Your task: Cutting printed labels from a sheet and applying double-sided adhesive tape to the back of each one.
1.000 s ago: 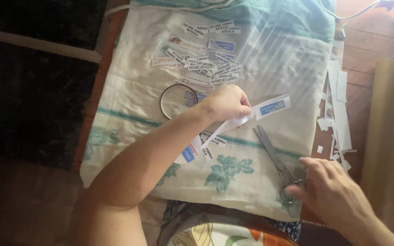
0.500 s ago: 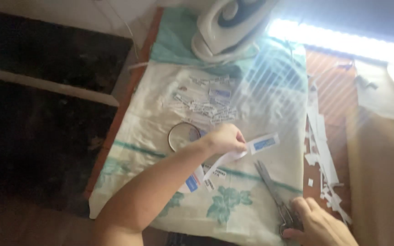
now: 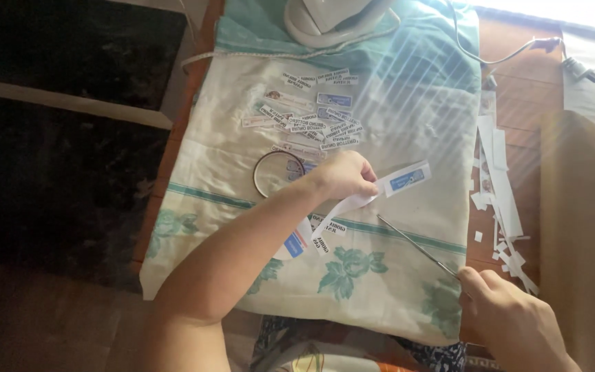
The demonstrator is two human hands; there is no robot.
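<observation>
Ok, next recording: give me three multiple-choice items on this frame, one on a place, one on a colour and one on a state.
1. Where does the metal ring lie?
A. on the cloth, left of the left hand
B. on the bare wood by the scraps
C. on the iron

2. What colour are the flowers printed on the cloth?
A. red
B. green
C. yellow

3. What is the right hand doing?
A. resting flat and empty
B. holding the scissors
C. gripping the cord

Answers: 1 A, the ring sits on the cloth beside the left hand. 2 B, the printed flowers are green. 3 B, its fingers close on the scissors, which point at the paper strip.
</observation>
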